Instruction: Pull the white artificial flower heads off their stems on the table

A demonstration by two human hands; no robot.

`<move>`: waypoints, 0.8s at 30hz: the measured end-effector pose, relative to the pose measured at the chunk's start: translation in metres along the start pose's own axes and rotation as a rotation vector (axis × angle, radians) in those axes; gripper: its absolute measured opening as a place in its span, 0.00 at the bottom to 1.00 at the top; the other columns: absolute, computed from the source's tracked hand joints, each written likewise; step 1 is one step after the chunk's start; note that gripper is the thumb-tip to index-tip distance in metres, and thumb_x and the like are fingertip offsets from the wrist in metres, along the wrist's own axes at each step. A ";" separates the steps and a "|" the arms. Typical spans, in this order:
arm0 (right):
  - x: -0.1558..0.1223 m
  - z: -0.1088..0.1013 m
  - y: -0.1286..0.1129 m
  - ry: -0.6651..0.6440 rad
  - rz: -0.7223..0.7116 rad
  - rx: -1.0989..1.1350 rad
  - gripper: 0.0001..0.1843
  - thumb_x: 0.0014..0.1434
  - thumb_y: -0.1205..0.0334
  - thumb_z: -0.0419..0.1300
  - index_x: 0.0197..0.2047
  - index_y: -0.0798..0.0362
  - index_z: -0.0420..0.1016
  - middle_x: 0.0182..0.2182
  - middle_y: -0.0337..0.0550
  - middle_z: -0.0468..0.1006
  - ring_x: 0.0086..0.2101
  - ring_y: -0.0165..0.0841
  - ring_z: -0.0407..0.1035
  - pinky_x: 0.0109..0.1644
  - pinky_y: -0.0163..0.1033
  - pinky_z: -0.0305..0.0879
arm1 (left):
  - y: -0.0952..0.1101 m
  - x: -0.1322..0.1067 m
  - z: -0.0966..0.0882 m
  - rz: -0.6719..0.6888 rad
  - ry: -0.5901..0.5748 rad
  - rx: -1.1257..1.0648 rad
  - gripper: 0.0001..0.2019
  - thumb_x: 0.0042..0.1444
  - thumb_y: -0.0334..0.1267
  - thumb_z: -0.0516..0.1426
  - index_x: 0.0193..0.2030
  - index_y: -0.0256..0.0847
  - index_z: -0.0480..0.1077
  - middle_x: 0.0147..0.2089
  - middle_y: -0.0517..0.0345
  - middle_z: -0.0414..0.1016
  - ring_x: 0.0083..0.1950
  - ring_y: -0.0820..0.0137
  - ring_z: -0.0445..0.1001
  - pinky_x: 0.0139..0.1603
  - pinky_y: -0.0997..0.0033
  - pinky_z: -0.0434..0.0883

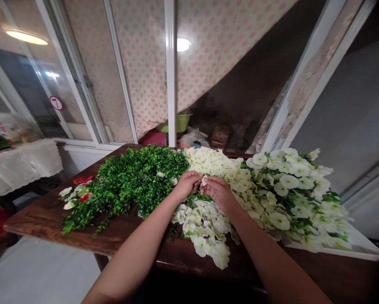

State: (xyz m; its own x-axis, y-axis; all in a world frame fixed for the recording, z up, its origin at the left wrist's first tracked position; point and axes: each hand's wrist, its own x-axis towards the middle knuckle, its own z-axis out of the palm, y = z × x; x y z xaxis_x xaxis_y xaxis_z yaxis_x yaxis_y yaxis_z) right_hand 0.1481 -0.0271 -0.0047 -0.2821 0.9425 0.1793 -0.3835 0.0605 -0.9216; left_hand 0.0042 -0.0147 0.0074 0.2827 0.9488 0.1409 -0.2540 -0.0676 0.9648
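My left hand (188, 184) and my right hand (219, 191) meet over the middle of the table, fingers pinched together. Between them is a small white flower (204, 180) with a bit of green at its base; the right fingers grip the white petals and the left fingers pinch at its green end. What exactly the left fingertips hold is partly hidden. Under my hands lies a cluster of white flowers (205, 228). Just left of them is a large heap of green leafy sprigs (138, 177). A pile of cream-white blossoms (211, 160) rises behind.
At the right, stems of white flowers (298, 181) lie over a white tray (360, 249). A few red and white flowers (81, 192) rest at the left of the dark wooden table (43, 215). Windows with a dotted curtain (151, 84) stand behind. A cloth-covered table (24, 162) is farther left.
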 end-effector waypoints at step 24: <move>0.001 0.004 0.002 0.040 -0.035 -0.045 0.13 0.48 0.52 0.63 0.23 0.49 0.65 0.23 0.37 0.68 0.27 0.32 0.64 0.35 0.40 0.65 | 0.003 -0.007 0.008 -0.057 -0.037 -0.113 0.21 0.46 0.48 0.65 0.26 0.39 0.57 0.18 0.68 0.60 0.18 0.79 0.65 0.18 0.82 0.54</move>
State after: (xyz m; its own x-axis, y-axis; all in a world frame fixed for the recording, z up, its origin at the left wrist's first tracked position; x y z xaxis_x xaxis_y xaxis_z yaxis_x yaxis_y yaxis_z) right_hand 0.1436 -0.0277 -0.0046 -0.2334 0.9518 0.1991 -0.3527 0.1079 -0.9295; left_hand 0.0091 -0.0244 0.0108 0.3326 0.9381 0.0966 -0.3385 0.0231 0.9407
